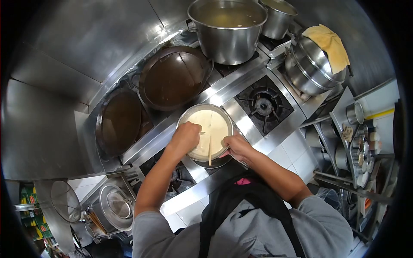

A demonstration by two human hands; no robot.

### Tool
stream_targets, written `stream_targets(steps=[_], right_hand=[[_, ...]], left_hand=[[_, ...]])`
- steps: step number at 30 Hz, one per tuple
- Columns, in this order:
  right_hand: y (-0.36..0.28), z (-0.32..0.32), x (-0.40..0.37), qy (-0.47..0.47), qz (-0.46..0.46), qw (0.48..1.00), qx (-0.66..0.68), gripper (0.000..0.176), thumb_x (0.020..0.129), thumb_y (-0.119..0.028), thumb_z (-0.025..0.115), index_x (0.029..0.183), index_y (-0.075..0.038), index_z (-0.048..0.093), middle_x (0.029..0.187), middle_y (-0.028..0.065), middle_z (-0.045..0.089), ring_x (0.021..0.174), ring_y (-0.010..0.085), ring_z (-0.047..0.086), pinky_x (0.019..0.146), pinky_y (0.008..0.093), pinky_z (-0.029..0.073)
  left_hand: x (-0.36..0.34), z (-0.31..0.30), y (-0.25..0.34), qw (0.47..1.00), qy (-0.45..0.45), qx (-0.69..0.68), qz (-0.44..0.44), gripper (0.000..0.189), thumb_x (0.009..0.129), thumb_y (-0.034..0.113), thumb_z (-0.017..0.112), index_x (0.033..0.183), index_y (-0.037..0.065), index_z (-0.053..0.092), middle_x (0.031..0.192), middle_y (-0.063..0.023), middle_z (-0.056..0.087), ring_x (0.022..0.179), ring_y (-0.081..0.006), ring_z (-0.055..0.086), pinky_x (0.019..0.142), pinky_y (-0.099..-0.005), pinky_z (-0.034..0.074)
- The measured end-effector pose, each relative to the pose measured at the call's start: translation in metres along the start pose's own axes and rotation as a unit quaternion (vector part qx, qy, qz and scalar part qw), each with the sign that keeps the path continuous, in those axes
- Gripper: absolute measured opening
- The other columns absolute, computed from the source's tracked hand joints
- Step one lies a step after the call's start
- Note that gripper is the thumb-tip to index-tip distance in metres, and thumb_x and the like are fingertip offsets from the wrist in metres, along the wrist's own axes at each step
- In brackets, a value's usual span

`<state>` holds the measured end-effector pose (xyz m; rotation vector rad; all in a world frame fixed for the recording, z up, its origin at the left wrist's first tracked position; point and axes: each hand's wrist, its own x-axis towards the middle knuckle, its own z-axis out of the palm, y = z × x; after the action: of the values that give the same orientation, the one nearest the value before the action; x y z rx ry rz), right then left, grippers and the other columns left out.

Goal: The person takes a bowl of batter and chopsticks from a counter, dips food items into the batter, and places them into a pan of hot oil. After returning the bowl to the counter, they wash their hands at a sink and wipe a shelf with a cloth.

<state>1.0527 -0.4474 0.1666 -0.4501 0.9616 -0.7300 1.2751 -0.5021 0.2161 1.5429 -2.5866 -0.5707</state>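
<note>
A round metal bowl (181,121) in front of me holds a smooth, pale cream-coloured liquid (210,122). My left hand (187,136) is closed over the left part of the bowl, knuckles up; what its fingers hold is hidden beneath it. On the right side, my right hand (238,147) grips the bowl's rim, thumb on top. A thin wooden stick (210,155), like a chopstick, slants out of the liquid across the near rim. The bowl stands above the front edge of the steel stove (195,170).
Beyond the bowl sit two dark woks (174,79) (120,122). Farther back are a large stockpot (228,41) and a smaller pot (277,21). A bare burner (263,105) lies right, near a lidded steamer (307,64) with a yellow cloth (329,45). Shelves (340,142) hold containers.
</note>
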Motion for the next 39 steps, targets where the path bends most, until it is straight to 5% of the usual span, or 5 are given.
stream_targets(steps=[9, 16, 17, 27, 39], right_hand=[[-0.026, 0.018, 0.012, 0.013, -0.006, 1.0, 0.004, 0.077, 0.077, 0.005, 0.043, 0.149, -0.012, 0.022, 0.13, 0.0222, 0.051, 0.097, 0.0356, 0.069, 0.061, 0.043, 0.064], [-0.044, 0.031, 0.024, 0.0, -0.024, 0.999, 0.034, 0.079, 0.077, 0.006, 0.043, 0.15, -0.011, 0.019, 0.13, 0.023, 0.051, 0.096, 0.0362, 0.07, 0.062, 0.0432, 0.065], [-0.046, 0.032, 0.027, 0.004, -0.032, 0.999, 0.037, 0.079, 0.076, 0.006, 0.043, 0.15, -0.011, 0.019, 0.13, 0.023, 0.051, 0.096, 0.0359, 0.07, 0.061, 0.0427, 0.065], [-0.066, 0.032, 0.053, 0.038, -0.053, 0.996, 0.055, 0.077, 0.077, 0.005, 0.044, 0.148, -0.007, 0.017, 0.128, 0.0254, 0.05, 0.095, 0.036, 0.07, 0.058, 0.0402, 0.066], [-0.07, -0.007, 0.027, 0.094, -0.074, 0.989, 0.088, 0.078, 0.077, 0.005, 0.044, 0.151, -0.007, 0.021, 0.129, 0.0236, 0.052, 0.094, 0.0355, 0.07, 0.063, 0.0412, 0.066]], left_hand=[[-0.023, -0.144, 0.014, 0.986, 0.104, -0.128, 0.011, 0.013, 0.08, 0.006, 0.07, 0.091, -0.001, 0.073, 0.067, -0.014, 0.063, 0.055, -0.0133, 0.054, 0.055, -0.0281, 0.045], [-0.011, -0.182, 0.015, 0.982, 0.134, -0.131, -0.001, 0.016, 0.078, 0.004, 0.066, 0.091, -0.002, 0.072, 0.073, -0.0186, 0.064, 0.055, -0.0242, 0.058, 0.055, -0.0317, 0.045], [-0.006, -0.182, 0.014, 0.986, 0.125, -0.113, 0.002, 0.012, 0.084, 0.008, 0.07, 0.091, -0.002, 0.072, 0.068, -0.009, 0.064, 0.058, -0.0096, 0.052, 0.056, -0.0282, 0.042], [0.062, -0.2, -0.05, 0.964, 0.171, -0.195, -0.056, 0.018, 0.088, 0.016, 0.074, 0.093, -0.002, 0.074, 0.068, 0.0015, 0.061, 0.06, -0.0053, 0.051, 0.055, -0.0248, 0.043], [0.197, -0.128, -0.171, 0.949, 0.275, 0.113, -0.102, 0.016, 0.083, 0.02, 0.069, 0.096, 0.016, 0.078, 0.093, -0.0126, 0.073, 0.084, -0.0372, 0.069, 0.073, -0.049, 0.055]])
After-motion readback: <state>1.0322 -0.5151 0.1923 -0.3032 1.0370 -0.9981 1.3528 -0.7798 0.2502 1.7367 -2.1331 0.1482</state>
